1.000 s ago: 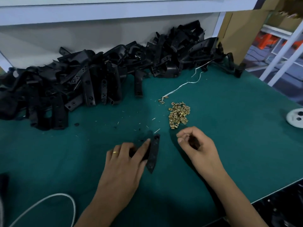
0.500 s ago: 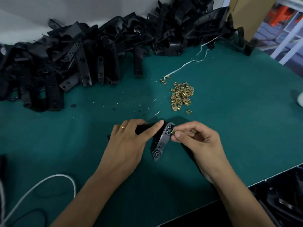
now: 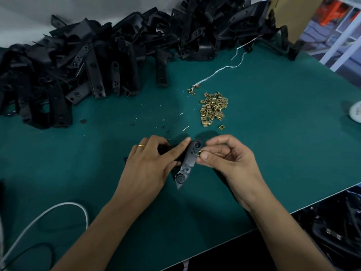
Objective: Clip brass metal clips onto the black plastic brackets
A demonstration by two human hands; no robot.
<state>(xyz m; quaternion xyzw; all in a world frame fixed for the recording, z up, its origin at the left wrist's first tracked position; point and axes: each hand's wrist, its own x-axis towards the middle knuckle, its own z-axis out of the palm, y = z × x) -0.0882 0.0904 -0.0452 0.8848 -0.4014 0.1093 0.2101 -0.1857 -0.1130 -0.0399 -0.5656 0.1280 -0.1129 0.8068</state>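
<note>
A black plastic bracket (image 3: 188, 165) is held just above the green mat, its long side running toward me. My left hand (image 3: 150, 165) grips its left part, forefinger stretched along the top edge. My right hand (image 3: 226, 159) pinches a small brass clip (image 3: 200, 153) between thumb and forefinger, pressed against the bracket's right edge near the upper end. A heap of brass clips (image 3: 213, 108) lies on the mat just beyond my hands.
A long pile of black brackets (image 3: 109, 61) fills the back of the green mat (image 3: 273, 133). A white string (image 3: 224, 69) runs from the pile toward the clips. A white cable (image 3: 45, 214) loops at the near left. The table edge runs along the right.
My left hand turned the bracket so its flat face shows. My right hand brought a brass clip to the bracket's right edge. The view dipped down toward the table.
</note>
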